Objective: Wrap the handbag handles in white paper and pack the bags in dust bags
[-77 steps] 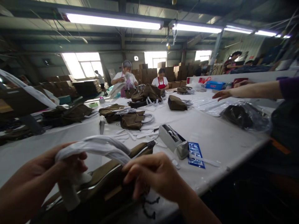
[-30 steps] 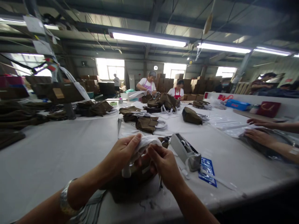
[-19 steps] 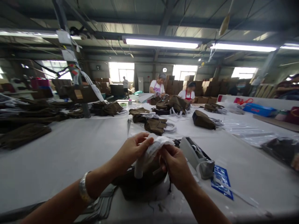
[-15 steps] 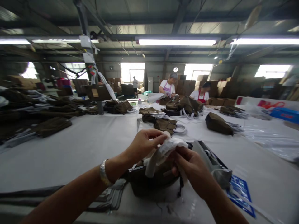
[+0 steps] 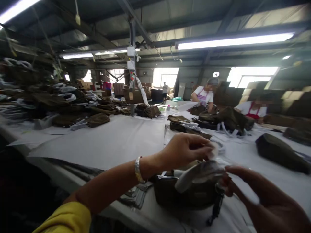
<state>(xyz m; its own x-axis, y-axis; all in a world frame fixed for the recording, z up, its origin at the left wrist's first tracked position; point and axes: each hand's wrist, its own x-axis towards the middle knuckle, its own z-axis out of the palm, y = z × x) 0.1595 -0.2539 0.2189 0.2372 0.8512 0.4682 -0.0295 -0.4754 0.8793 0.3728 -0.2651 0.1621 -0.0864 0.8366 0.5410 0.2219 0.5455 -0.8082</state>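
A dark olive bag lies on the white table in front of me. Its handle is wrapped in white foam sheet, blurred by motion. My left hand pinches the top of that wrap between thumb and fingers, a metal bracelet on its wrist. My right hand is at the wrap's right end, fingers curled toward it. Whether it grips the wrap is blurred.
Several more olive bags with white-wrapped handles lie farther along the table, and a large heap fills the left side. Two seated workers face me at the far end. A post stands at the table's middle.
My view has swung left, so the tape dispenser and blue card are out of sight. Both hands stay on the white wrap at the bag's handle.
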